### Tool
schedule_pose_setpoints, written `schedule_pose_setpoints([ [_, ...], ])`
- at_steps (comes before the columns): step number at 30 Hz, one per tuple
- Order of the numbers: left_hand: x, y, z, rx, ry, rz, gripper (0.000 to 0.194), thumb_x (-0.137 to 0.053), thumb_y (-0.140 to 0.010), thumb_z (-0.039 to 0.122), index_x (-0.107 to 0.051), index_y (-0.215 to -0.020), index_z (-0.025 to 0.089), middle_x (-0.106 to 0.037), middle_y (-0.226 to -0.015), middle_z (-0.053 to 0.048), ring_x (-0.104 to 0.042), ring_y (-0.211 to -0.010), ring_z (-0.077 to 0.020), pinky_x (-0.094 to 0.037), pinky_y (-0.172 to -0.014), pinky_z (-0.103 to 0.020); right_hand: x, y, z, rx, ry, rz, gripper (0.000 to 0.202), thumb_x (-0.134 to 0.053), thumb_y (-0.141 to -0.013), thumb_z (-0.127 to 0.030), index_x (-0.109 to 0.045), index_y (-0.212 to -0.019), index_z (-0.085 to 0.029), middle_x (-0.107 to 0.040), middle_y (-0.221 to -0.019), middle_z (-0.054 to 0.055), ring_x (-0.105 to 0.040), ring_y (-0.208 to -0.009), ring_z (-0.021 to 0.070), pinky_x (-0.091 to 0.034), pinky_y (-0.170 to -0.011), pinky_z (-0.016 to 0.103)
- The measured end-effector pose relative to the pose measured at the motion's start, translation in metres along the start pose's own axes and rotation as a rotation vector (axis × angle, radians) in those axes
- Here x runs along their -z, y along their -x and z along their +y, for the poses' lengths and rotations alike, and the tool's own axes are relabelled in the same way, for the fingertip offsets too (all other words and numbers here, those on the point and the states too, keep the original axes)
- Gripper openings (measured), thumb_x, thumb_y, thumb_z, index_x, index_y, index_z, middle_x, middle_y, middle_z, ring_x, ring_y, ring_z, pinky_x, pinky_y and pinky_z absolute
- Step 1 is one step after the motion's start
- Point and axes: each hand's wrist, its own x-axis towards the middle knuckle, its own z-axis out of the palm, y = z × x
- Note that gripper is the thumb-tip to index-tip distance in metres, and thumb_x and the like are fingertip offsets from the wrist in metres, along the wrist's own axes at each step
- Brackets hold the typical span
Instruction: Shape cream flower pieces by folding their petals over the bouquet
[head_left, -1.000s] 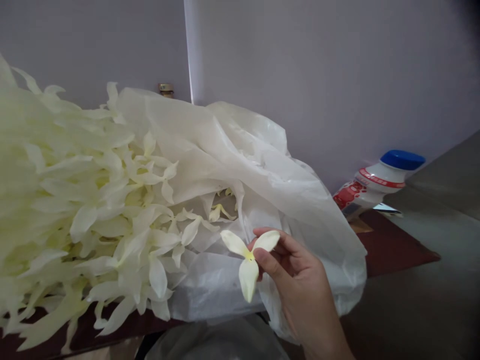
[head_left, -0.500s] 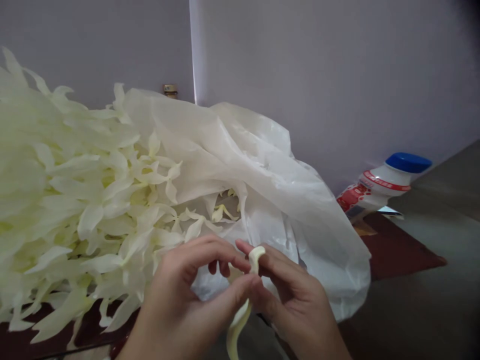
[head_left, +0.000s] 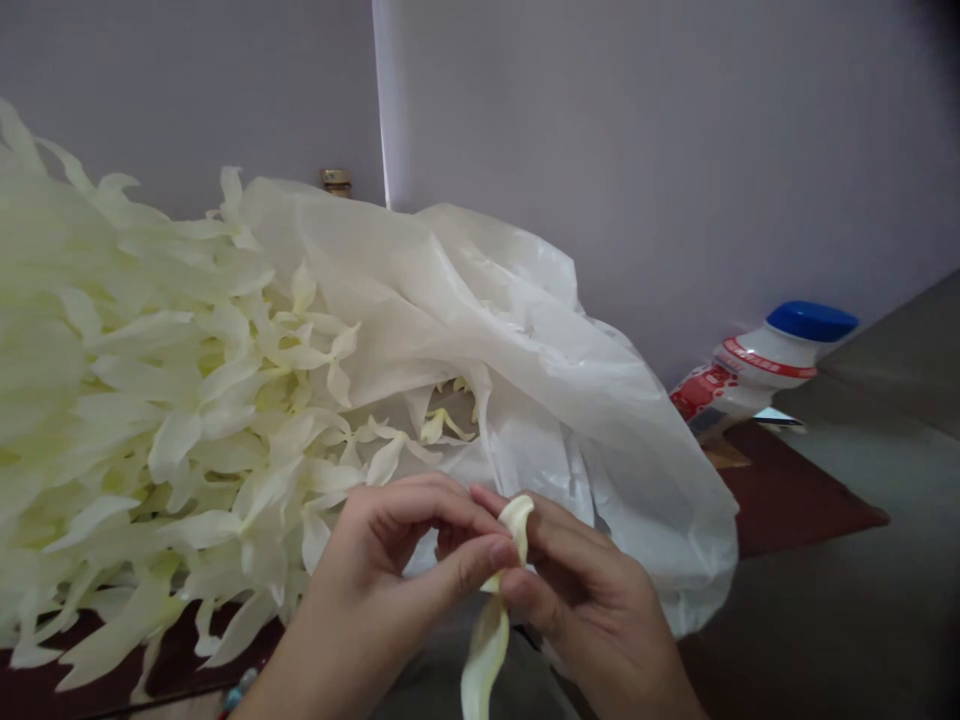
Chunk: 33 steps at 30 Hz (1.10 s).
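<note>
A pale yellow-white petal piece [head_left: 486, 655] hangs between my two hands, its curled upper end showing above the fingertips. My left hand [head_left: 420, 560] pinches it between thumb and index finger. From the other side my right hand [head_left: 577, 580] grips it too, thumb and fingers pressed together, its fingertips touching those of my left hand. Behind the hands lies a crumpled white plastic bag [head_left: 540, 370], with a few small petal pieces [head_left: 442, 425] showing in its opening. A large heap of similar white petals [head_left: 172, 400] fills the left side.
A white bottle with a blue cap [head_left: 780, 350] stands tilted in view at the right, by a dark red surface [head_left: 810, 495]. A small gold-lidded jar [head_left: 336, 182] shows behind the bag, against the grey wall [head_left: 637, 130].
My left thumb has shifted up along the petal piece, and its curled top and hanging lower part have turned slightly. The whole view has moved a little.
</note>
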Motion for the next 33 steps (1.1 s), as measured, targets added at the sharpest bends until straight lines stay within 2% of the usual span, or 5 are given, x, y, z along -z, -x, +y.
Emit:
schedule_pose_setpoints([
  [6,-0.008,0.003,0.0,-0.315,-0.357,0.114,0.014,-0.068,-0.08,0.007,-0.074,-0.074,0.019,-0.075,-0.072,0.002,-0.07,-0.065,-0.0083,-0.055,-0.063,-0.012,-0.005,-0.001,-0.004,0.088,0.16,0.06,0.026,-0.058,-0.101,-0.022,-0.079,-0.11,-0.034,-0.078,-0.096,0.0,-0.075,-0.098,0.0157,-0.057,-0.095,0.021],
  [13,-0.017,0.003,-0.013,-0.45,-0.373,0.217,0.016,-0.067,-0.079,0.003,-0.071,-0.078,0.019,-0.075,-0.075,0.004,-0.071,-0.069,-0.0063,-0.057,-0.069,-0.009,-0.017,0.0,0.004,0.149,0.316,0.31,0.03,-0.053,-0.1,-0.017,-0.078,-0.111,-0.029,-0.081,-0.099,0.002,-0.077,-0.091,0.0148,-0.06,-0.081,0.018],
  [19,-0.02,0.006,-0.026,-0.499,-0.369,0.186,0.015,-0.068,-0.083,0.003,-0.071,-0.082,0.017,-0.075,-0.08,0.0,-0.072,-0.075,-0.008,-0.059,-0.074,-0.011,-0.019,-0.002,0.01,-0.032,0.25,0.426,0.027,-0.057,-0.099,-0.033,-0.081,-0.097,-0.023,-0.082,-0.09,0.006,-0.077,-0.081,0.0186,-0.06,-0.073,0.023],
  [24,-0.022,0.01,-0.03,-0.541,-0.318,0.156,0.017,-0.067,-0.081,0.001,-0.071,-0.084,0.018,-0.075,-0.079,-0.002,-0.073,-0.073,-0.0123,-0.062,-0.071,-0.017,-0.013,-0.008,0.021,-0.329,-0.083,0.436,0.04,-0.065,-0.094,-0.055,-0.082,-0.084,-0.02,-0.081,-0.086,0.007,-0.068,-0.063,0.0158,-0.053,-0.057,0.023],
  [33,-0.017,0.009,-0.022,-0.577,-0.403,0.105,0.021,-0.061,-0.083,0.002,-0.064,-0.092,0.021,-0.079,-0.093,-0.003,-0.072,-0.097,-0.0161,-0.06,-0.093,-0.029,-0.009,-0.007,0.025,-0.457,-0.394,0.315,0.038,-0.076,-0.085,-0.057,-0.083,-0.103,-0.024,-0.081,-0.091,0.006,-0.07,-0.073,0.0183,-0.053,-0.063,0.025],
])
